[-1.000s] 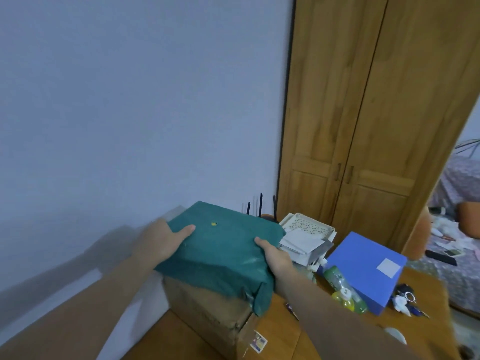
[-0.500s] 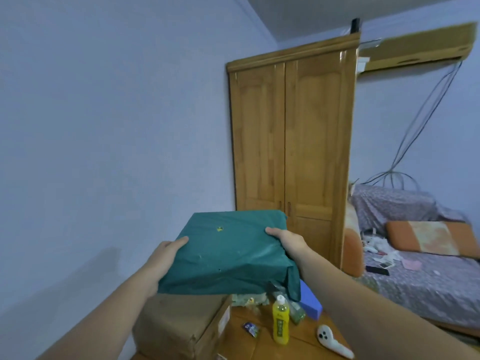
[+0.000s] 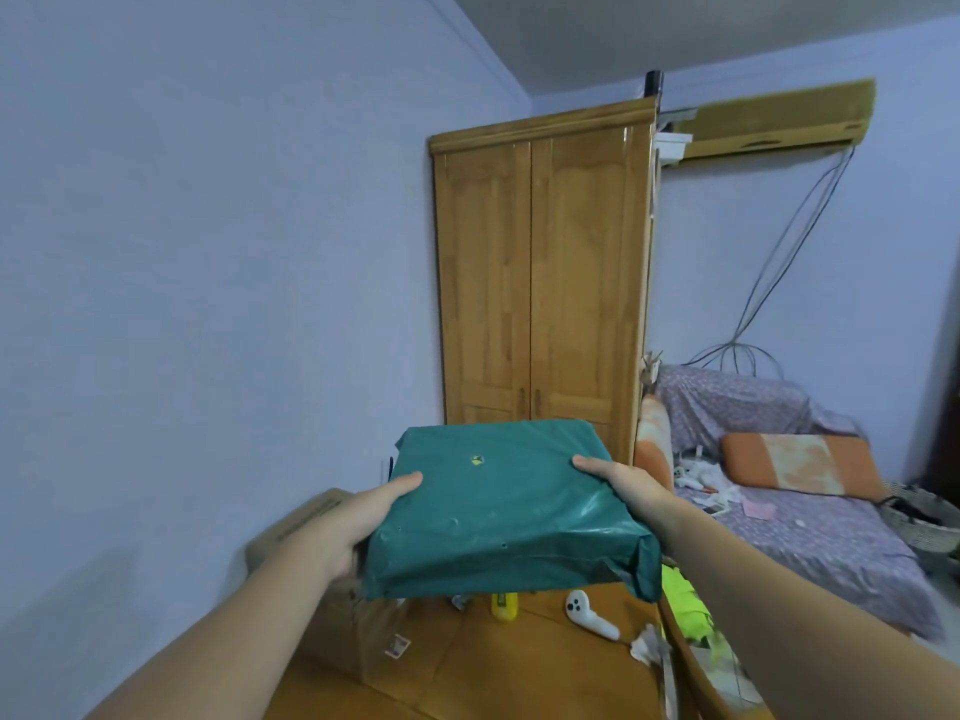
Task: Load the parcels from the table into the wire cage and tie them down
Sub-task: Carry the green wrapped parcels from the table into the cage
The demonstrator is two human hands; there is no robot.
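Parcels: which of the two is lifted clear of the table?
The green plastic-wrapped parcel, gripped by left hand and right hand; the cardboard box stays down.

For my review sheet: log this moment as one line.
stage: carrying | left hand: grips green parcel | right hand: grips it | cardboard box: on table | cage: unseen

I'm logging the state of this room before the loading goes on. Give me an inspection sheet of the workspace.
Surface: wooden table, partly covered.
Job's things: green parcel held above the table; cardboard box on the table beneath it; wire cage not in view.
Clutter: yellow bottle, white controller, crumpled paper on the table.
Grippers: left hand and right hand grip the parcel's sides, thumbs on top.
Cables: wires hang down the wall from the air conditioner.
Surroundings: wardrobe, closed; bed with a pillow; basket beside it.
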